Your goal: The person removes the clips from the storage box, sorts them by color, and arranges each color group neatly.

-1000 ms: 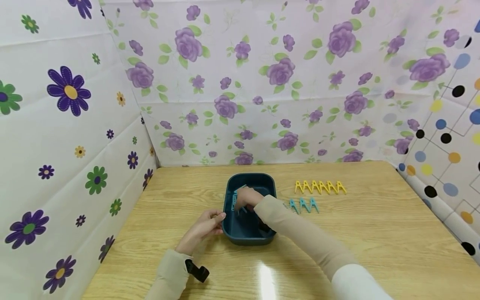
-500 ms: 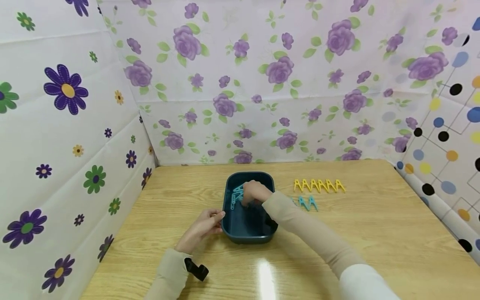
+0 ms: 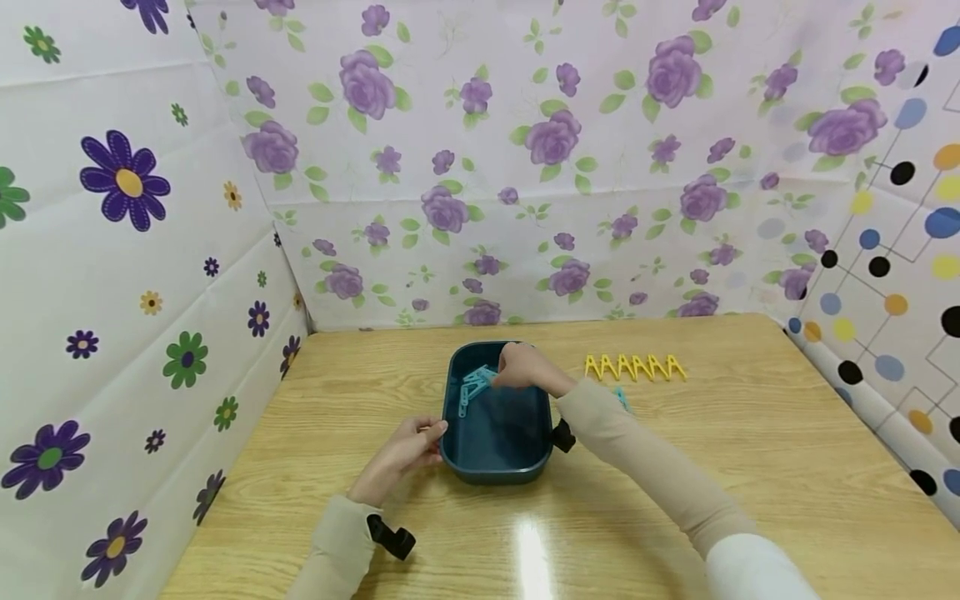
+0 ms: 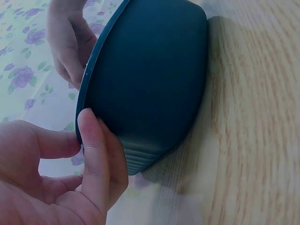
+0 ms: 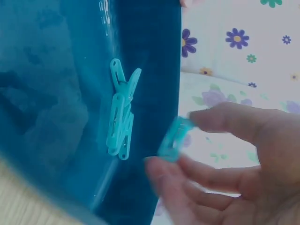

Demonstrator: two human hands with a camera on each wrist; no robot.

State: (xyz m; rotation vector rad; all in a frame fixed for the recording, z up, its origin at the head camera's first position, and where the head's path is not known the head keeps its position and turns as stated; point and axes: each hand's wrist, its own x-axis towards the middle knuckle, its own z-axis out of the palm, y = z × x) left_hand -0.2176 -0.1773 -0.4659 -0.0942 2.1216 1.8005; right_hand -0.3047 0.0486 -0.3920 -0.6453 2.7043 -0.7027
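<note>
Right hand (image 3: 522,367) has shifted — its clip (image 5: 173,141) blurred.

Pale wood-grain tabletop (image 3: 780,442), bright glare patch (image 3: 532,554) on it. Behind: white purple-rose cloth (image 3: 517,179). Left side: white cloth with purple, green, yellow-orange daisies (image 3: 123,304). Right: white cloth with multicoloured dots (image 3: 896,283), thin lines.

The table (image 3: 750,442) carries a bin (image 3: 495,477), yellow pegs (image 3: 638,367) and a blue peg (image 3: 622,399).
</note>
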